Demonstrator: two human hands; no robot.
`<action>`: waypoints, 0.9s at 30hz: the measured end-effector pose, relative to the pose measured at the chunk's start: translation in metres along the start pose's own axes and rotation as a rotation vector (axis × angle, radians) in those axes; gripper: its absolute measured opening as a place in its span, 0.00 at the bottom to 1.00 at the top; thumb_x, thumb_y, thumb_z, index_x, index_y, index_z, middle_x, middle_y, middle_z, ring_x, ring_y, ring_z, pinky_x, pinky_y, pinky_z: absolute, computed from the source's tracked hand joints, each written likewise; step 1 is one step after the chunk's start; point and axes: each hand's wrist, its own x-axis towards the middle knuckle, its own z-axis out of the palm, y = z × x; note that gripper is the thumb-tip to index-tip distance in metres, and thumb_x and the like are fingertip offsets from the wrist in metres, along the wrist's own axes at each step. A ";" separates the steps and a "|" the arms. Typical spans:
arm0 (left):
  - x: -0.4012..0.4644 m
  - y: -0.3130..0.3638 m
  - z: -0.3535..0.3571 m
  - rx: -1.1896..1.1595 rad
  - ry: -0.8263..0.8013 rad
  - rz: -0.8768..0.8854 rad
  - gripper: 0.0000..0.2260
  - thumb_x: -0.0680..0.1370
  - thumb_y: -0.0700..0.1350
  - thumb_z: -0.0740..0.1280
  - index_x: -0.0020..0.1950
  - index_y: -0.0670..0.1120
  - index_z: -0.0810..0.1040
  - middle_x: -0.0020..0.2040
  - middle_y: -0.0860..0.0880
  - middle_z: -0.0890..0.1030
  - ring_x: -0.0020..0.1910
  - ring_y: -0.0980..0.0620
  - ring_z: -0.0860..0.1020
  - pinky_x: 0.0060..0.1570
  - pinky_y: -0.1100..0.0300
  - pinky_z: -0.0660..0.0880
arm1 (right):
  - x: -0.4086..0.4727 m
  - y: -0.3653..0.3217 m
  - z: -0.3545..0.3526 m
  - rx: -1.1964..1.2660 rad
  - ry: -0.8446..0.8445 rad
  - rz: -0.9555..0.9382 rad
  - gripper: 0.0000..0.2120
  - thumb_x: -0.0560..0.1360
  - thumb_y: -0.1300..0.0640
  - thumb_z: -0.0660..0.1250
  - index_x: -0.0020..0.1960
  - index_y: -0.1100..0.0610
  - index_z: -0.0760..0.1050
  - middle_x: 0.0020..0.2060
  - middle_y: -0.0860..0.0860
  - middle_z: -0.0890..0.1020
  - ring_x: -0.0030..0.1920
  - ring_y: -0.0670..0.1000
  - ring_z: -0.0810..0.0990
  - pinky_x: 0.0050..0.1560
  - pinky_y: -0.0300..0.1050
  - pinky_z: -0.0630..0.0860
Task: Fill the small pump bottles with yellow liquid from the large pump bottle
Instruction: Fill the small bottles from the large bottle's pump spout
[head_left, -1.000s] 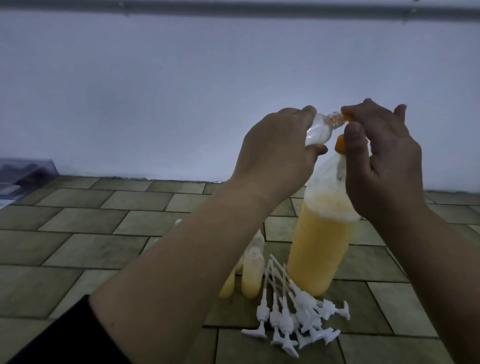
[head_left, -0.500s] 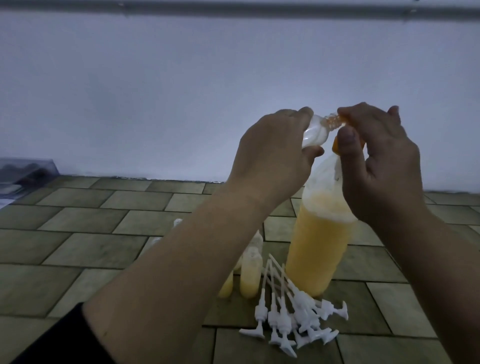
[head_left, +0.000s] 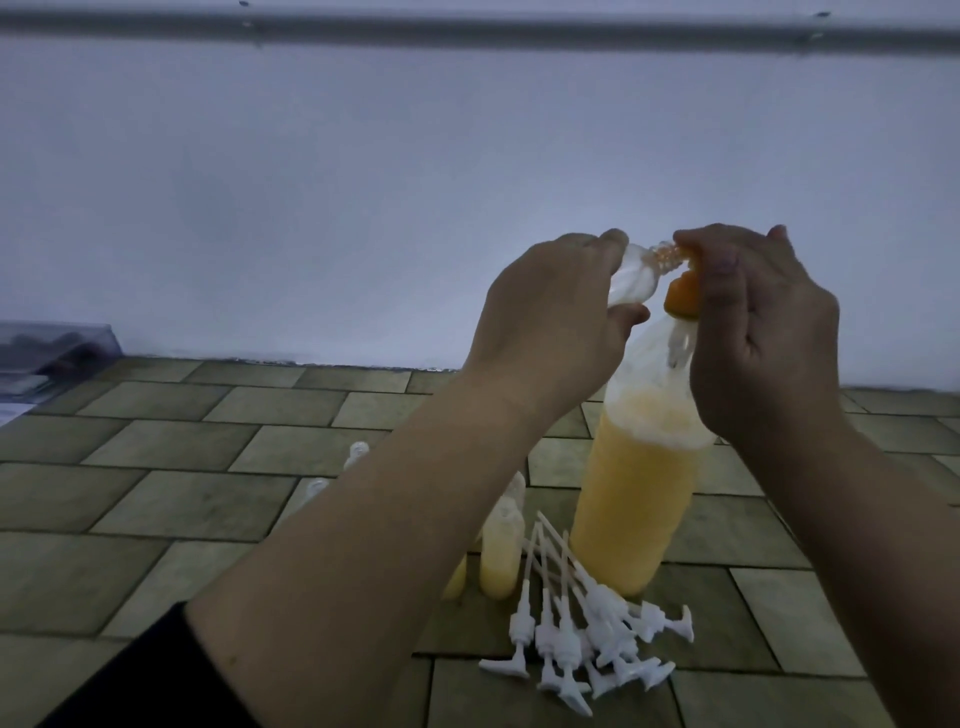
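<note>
Tiled floor (head_left: 156, 499) unchanged; left hand (head_left: 545, 322) grip still holds small bottle (head_left: 270, 280), right hand (head_left: 763, 332) grip still pinches pump (head_left: 683, 296)

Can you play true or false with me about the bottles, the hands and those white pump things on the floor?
1. The left hand holds a small clear bottle. True.
2. The big bottle is empty. False: yellow liquid fills most of it.
3. The white pump tops lie in a pile on the tiled floor. True.
4. The right hand rests on the floor. False: it is raised at the big bottle's orange pump.
</note>
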 end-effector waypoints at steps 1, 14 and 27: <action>0.002 -0.001 -0.002 0.009 0.003 0.003 0.18 0.75 0.52 0.68 0.63 0.48 0.73 0.56 0.51 0.79 0.50 0.53 0.76 0.47 0.61 0.71 | 0.003 -0.002 -0.002 0.023 -0.012 0.016 0.25 0.82 0.50 0.46 0.54 0.62 0.78 0.49 0.50 0.79 0.52 0.42 0.74 0.70 0.35 0.52; -0.001 -0.001 0.004 -0.021 0.012 -0.032 0.17 0.75 0.51 0.69 0.62 0.48 0.74 0.56 0.50 0.80 0.50 0.52 0.77 0.46 0.62 0.70 | 0.001 -0.001 0.005 0.042 0.039 0.035 0.24 0.82 0.51 0.47 0.54 0.62 0.79 0.48 0.52 0.81 0.51 0.43 0.75 0.72 0.41 0.57; 0.001 0.001 0.007 -0.035 0.037 -0.021 0.21 0.74 0.52 0.70 0.65 0.49 0.73 0.59 0.51 0.79 0.52 0.52 0.78 0.49 0.64 0.69 | -0.003 0.005 0.006 -0.056 0.053 0.000 0.20 0.81 0.53 0.50 0.60 0.62 0.76 0.55 0.55 0.81 0.55 0.42 0.72 0.73 0.45 0.58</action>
